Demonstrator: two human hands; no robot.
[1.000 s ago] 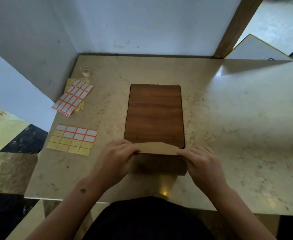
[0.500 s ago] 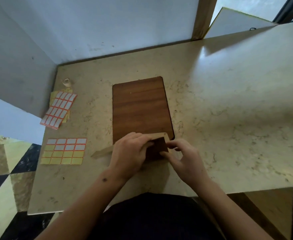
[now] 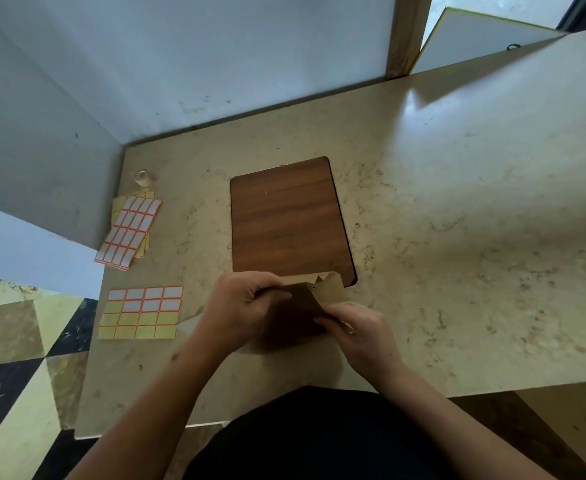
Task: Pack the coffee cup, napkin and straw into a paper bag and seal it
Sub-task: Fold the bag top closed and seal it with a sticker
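Note:
A brown paper bag [image 3: 307, 299] stands at the near middle of the beige marble table [image 3: 457, 237], just in front of a dark wooden board [image 3: 288, 220]. My left hand [image 3: 239, 306] grips the bag's upper left edge. My right hand [image 3: 357, 327] pinches its right side lower down. The bag's top is partly spread, with folded paper showing at the mouth. No coffee cup, napkin or straw shows anywhere in view.
A stack of red-bordered sticker sheets [image 3: 128, 233] and one partly used sticker sheet [image 3: 141, 311] lie at the table's left. A small tape roll [image 3: 141, 177] sits near the back left corner. White walls close the back and left. The table's left edge drops to a tiled floor.
The bag went from lying flat under both hands to being lifted and spread at the top. Both hands shifted closer together on it. The camera turned, tilting the view.

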